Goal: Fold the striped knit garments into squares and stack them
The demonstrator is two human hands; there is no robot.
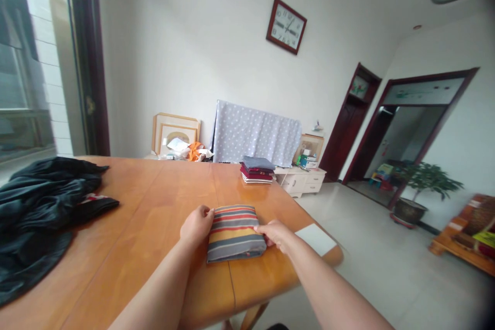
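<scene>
Wooden table (154, 211) supports one folded striped cloth (234, 240), located near the front edge, between both hands. Left hand (197, 224): fingers pinch the cloth's far left corner. Right hand (275, 234): fingers pinch its right edge, thumb side uppermost.

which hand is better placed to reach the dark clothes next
Probably the left hand: it is nearer the dark clothes, which lie on the left of the table. The right hand is farther off, at the right edge of the striped cloth.
</scene>
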